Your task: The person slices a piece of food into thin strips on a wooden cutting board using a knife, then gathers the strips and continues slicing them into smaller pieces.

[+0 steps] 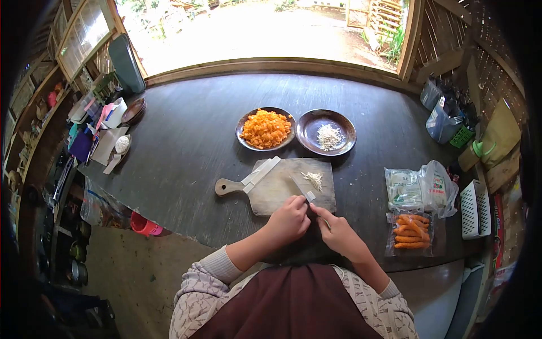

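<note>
A wooden cutting board [268,195] with a handle lies on the dark table. Over its front edge my right hand [337,230] is closed round the handle of a knife [296,183], whose blade points up and left across the board. My left hand [291,219] is closed beside it, near a small white block [309,196]; its fingertips are partly hidden. Thin white shreds [313,181] lie right of the blade, and long white pieces [261,174] rest at the board's left. Behind are a plate of chopped orange food [265,129] and a plate [305,131] with white bits.
Plastic packages [405,189] and a bag of carrots [411,231] lie on the right, beside a white perforated basket [475,210]. Utensil holders [443,125] stand at the back right. Containers and a small dish [122,148] are at the left. A window frame [271,66] borders the table's back.
</note>
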Demonstrator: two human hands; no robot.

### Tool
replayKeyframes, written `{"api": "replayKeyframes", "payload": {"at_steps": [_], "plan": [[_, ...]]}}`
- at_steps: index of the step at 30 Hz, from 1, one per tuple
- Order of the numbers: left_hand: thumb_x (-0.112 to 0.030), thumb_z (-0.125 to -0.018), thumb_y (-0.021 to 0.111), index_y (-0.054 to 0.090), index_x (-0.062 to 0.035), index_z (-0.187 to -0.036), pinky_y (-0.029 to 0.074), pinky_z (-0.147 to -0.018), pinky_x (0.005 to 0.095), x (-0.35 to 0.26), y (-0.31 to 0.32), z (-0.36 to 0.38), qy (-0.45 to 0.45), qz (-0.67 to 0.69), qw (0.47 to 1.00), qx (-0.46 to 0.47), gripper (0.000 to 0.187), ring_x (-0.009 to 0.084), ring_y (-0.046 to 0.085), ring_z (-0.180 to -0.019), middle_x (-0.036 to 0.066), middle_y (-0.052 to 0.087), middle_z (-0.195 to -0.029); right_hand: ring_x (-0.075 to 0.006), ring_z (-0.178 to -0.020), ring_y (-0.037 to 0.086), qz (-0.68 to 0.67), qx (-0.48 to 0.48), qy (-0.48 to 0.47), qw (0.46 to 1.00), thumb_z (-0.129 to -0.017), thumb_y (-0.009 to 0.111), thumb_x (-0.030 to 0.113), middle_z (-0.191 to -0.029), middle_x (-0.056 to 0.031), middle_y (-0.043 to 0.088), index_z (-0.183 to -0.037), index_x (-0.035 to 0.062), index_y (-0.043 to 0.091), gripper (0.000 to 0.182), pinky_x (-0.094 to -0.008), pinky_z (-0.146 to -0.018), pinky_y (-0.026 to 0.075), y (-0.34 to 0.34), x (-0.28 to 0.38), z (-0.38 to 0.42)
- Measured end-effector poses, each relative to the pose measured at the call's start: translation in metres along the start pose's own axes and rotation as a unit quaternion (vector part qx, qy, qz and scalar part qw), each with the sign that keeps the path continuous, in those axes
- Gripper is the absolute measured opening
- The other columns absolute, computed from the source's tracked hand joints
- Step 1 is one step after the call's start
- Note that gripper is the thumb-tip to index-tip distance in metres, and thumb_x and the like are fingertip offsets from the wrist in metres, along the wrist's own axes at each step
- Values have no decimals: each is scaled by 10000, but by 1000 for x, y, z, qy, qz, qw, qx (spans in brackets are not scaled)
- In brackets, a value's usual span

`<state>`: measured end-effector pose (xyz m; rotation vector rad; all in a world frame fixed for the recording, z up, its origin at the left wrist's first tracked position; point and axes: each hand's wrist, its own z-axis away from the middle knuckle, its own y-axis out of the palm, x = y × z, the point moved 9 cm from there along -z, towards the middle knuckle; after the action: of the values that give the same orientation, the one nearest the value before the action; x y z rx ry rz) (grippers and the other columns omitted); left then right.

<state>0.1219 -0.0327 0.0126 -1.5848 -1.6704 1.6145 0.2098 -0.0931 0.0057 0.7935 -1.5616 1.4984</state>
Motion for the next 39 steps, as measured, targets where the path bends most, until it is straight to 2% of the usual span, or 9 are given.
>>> {"api": "replayKeyframes", "payload": {"at_steps": [1,5,7,13,16,26,29,34,39], "plan": [[-131,-800,559,597,87,-962,442,-947,414,1,-1,0,-8,5,1000,-4,274,383,515,-1100,255,541,-1129,-420,-785,645,5,-13,-17,1000,-938,461,112,-826,-308,602,-1295,88,522,363,-397,-696,501,-1,4,-2],[-129,-797,561,599,83,-949,446,-942,414,2,-1,-2,13,3,1000,-14,264,383,518,-1094,251,547,-1115,-428,-776,636,9,-22,-52,998,-933,462,97,-816,-308,600,-1294,88,520,366,-415,-681,501,-6,9,4],[-129,-796,559,601,78,-943,448,-937,414,-1,0,-1,19,-4,1000,-1,257,381,521,-1090,249,551,-1103,-411,-879,640,17,13,14,1000,-940,466,100,-937,-280,631,-1321,96,500,383,-375,-757,495,-4,2,10],[-122,-802,554,603,77,-938,438,-947,417,3,-2,-1,-30,40,999,6,246,389,520,-1088,253,551,-1103,-387,-976,632,2,40,70,997,-941,470,104,-1016,-265,637,-1326,89,496,386,-359,-834,481,0,2,0],[-119,-803,554,601,81,-934,436,-946,423,-2,-4,-1,12,17,1000,-9,243,391,521,-1081,254,553,-1096,-424,-770,639,1,-15,-26,1000,-929,468,98,-830,-302,601,-1307,102,510,380,-417,-681,501,-3,3,4],[-115,-797,556,598,87,-934,435,-944,421,4,0,-1,-4,29,1000,-2,247,388,515,-1084,254,546,-1101,-418,-824,642,-3,9,15,1000,-937,463,115,-872,-293,617,-1318,103,501,383,-421,-727,498,2,-2,-5],[-120,-798,558,599,82,-936,439,-943,416,-1,0,-1,23,5,1000,9,249,377,516,-1090,248,543,-1115,-419,-821,640,15,-35,-93,995,-934,464,103,-864,-293,614,-1298,98,515,368,-422,-707,500,-5,5,1],[-125,-800,559,601,87,-935,444,-941,413,1,-1,0,-6,30,999,9,255,370,517,-1098,246,550,-1110,-393,-856,654,-3,-4,3,1000,-944,461,125,-910,-287,627,-1308,110,514,368,-381,-748,495,0,1,-4],[-124,-794,566,602,85,-923,455,-926,408,-1,-4,-1,25,5,999,-29,248,373,520,-1088,240,556,-1102,-396,-819,656,-2,-12,-24,1000,-943,462,124,-893,-283,627,-1301,108,520,363,-373,-722,498,-4,2,-1]]}}
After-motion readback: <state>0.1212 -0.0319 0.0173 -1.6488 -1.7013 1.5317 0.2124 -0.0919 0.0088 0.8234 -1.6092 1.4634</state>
